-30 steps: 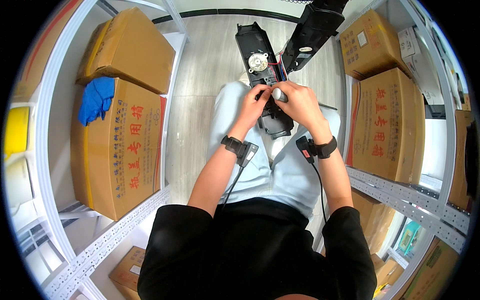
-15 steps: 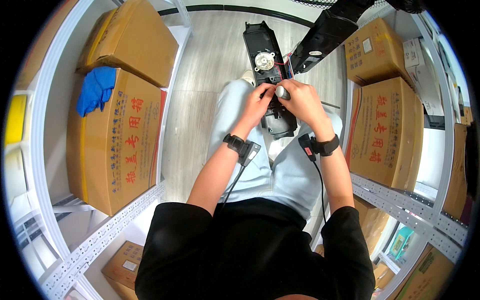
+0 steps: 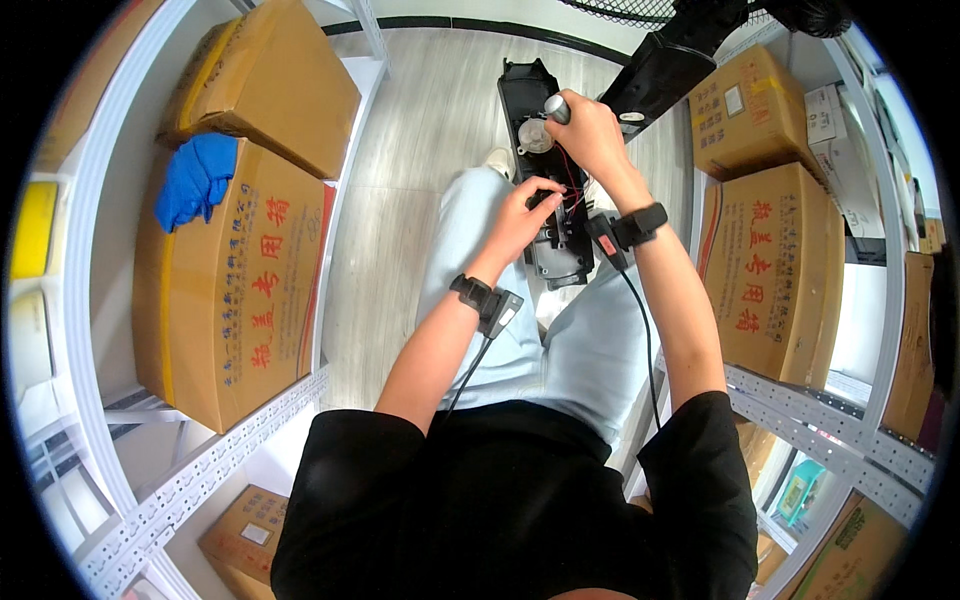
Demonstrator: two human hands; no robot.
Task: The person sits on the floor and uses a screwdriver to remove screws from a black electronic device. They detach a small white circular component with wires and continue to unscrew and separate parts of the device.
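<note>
The long black plastic housing point(image 3: 563, 262) lies opened between my legs, with a round clear part point(image 3: 533, 142) near its far end and thin red wires along it. My right hand point(image 3: 593, 135) is closed round a grey-handled tool point(image 3: 558, 106), just above the round part; the tool's lower end is hidden. My left hand point(image 3: 522, 213) is at the middle of the housing, thumb and forefinger close together by the wires; what they grip is too small to make out. A larger black assembly point(image 3: 650, 75) stands beside the housing at the upper right.
Metal shelving flanks me, holding cardboard boxes point(image 3: 228, 290) on the left and more boxes point(image 3: 755, 270) on the right. A blue cloth point(image 3: 195, 180) lies over a left box. A black wire mesh point(image 3: 625, 12) shows at the top. Cables run from both wrist devices.
My right hand has moved up and away from the left one, from the housing's middle to its far end, taking the tool along. My left hand has stayed near the middle.
</note>
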